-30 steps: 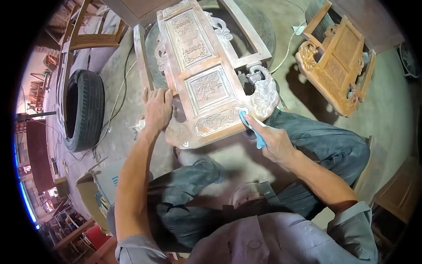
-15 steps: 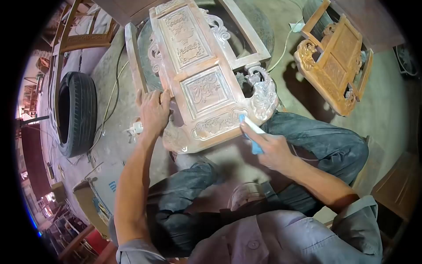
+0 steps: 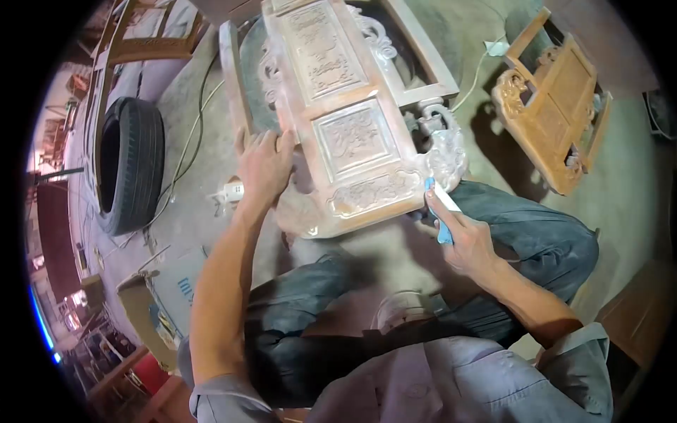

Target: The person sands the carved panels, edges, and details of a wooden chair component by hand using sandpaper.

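A carved wooden chair back, pale with dust, leans in front of me with relief panels and scrolled sides. My left hand grips its left side, fingers curled at the edge between the panel and a side rail. In my right hand is a flat blue-and-white pad, pinched between thumb and fingers; its exact kind is unclear. The pad's blue tip is at the lower right edge of the chair back, beside the carved corner scroll. The pad's underside is hidden.
A tyre stands at the left, with a cable on the floor beside it. Another carved chair back, orange-brown, stands at the right. An opened cardboard box lies lower left. Both my knees flank the work.
My right hand has moved the pad rightward along the lower edge toward the corner scroll. My left hand keeps its hold. The whole view has shifted slightly.
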Demonstrator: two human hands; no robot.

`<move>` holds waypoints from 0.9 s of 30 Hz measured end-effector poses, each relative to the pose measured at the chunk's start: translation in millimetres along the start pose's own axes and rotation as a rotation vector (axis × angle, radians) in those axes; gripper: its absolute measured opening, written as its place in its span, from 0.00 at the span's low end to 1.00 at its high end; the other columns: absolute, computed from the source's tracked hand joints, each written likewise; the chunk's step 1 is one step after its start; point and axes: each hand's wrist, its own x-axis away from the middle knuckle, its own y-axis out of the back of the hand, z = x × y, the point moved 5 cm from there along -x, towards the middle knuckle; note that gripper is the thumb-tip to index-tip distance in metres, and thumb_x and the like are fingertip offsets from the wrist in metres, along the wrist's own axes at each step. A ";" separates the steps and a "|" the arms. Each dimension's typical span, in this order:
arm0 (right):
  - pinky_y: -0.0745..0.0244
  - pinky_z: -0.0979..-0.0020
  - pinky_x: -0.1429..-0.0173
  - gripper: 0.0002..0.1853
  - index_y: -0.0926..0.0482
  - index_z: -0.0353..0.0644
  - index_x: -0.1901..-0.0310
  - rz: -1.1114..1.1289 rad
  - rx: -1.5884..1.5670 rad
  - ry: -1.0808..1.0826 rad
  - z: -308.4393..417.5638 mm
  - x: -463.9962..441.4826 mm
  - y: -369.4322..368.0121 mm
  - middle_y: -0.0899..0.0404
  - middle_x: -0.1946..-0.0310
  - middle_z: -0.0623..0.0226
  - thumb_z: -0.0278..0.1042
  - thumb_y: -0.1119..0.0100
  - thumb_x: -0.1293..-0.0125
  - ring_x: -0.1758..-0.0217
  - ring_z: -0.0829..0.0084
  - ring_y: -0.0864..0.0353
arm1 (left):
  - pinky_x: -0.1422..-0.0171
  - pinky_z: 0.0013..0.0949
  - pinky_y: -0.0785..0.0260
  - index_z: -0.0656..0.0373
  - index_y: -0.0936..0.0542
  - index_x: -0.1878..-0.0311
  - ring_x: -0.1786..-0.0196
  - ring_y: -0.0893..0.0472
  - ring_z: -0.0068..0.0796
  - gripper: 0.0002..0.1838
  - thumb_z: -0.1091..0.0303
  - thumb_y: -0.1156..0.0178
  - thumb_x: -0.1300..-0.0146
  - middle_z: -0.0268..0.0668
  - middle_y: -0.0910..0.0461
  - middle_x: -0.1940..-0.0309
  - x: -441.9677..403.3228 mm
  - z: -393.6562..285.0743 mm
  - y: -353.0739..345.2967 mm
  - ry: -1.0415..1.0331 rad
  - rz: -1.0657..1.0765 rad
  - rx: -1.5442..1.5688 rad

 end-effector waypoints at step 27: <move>0.13 0.56 0.65 0.48 0.37 0.54 0.14 0.332 0.050 0.397 93.1 -24.2 -130.9 0.11 0.52 0.59 0.30 0.36 0.39 0.59 0.56 0.10 | 0.15 0.58 0.46 0.59 0.14 0.62 0.53 0.14 0.50 0.22 0.52 0.45 0.18 0.47 0.13 0.66 -2.7 6.6 -6.3 -0.061 -0.098 -0.006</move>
